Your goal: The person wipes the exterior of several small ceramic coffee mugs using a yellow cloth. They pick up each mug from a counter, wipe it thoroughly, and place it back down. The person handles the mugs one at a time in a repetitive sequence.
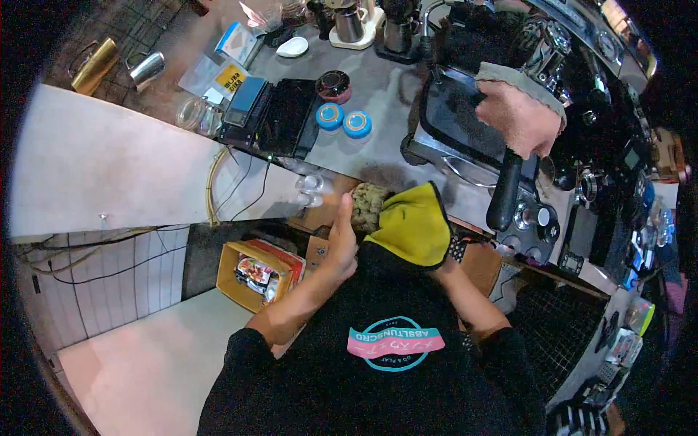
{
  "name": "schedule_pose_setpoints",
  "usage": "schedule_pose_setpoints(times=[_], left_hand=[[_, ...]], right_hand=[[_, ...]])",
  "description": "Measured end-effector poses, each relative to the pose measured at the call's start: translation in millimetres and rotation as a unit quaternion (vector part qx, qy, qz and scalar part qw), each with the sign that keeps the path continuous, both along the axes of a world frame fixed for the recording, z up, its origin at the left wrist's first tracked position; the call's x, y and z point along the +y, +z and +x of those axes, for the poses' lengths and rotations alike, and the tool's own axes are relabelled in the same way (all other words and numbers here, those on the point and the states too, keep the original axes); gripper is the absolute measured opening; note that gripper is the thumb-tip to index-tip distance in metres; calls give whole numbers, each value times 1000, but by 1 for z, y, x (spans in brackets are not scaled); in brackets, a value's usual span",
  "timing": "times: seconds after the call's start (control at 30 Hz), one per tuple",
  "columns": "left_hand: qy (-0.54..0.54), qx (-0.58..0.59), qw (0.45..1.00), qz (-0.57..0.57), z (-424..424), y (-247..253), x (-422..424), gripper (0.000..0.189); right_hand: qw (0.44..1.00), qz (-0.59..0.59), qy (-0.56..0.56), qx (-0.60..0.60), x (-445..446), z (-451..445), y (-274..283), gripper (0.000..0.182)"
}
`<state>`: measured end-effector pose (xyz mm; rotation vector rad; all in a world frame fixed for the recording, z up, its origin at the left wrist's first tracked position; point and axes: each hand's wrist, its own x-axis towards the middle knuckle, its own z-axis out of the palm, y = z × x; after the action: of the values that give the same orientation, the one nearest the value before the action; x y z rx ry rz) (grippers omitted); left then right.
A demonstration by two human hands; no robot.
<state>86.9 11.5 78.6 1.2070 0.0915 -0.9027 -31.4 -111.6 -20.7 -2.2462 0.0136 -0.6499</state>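
My right hand is mostly hidden under a yellow cloth with a dark edge (411,226), in front of my chest; only the wrist (444,267) shows below it. A bunched grey-green cloth (368,206) touches the yellow one on its left. Beside it my left hand (343,242) is raised with the thumb up; whether its fingers grip the bunched cloth cannot be told. Past the hands, a portafilter with a black handle (503,196) lies by the espresso machine's drip tray (463,117), its head end under a pink and grey cloth (518,111).
On the counter (381,76) stand two blue-lidded jars (330,116), a dark round container (334,86), black scales (245,117) and a white dish (292,47). Small clear glasses (311,188) stand left of my hands. A yellow box (248,278) sits lower left; cables hang nearby.
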Motion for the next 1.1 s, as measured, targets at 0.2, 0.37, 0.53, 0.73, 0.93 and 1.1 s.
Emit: schedule_pose_setpoints(times=[0.2, 0.37, 0.53, 0.73, 0.93, 1.1], left_hand=[[-115, -284, 949, -73, 89, 12, -29, 57], [-215, -562, 798, -6, 167, 40, -89, 63], [-290, -751, 592, 11, 212, 38, -145, 68], [-423, -732, 525, 101, 243, 8, -179, 70], [-515, -704, 471, 130, 259, 7, -188, 75], [-542, -709, 427, 148, 260, 10, -180, 75]], right_hand=[[991, -36, -114, 68, 0, -29, -10, 47], [974, -31, -180, 133, 11, -31, -18, 44], [971, -5, -196, 138, 24, -26, -20, 45], [941, 41, -222, 253, 34, -9, -2, 66], [946, 33, -279, 161, 32, 16, 6, 68], [941, 22, -334, 56, 33, 48, 18, 37]])
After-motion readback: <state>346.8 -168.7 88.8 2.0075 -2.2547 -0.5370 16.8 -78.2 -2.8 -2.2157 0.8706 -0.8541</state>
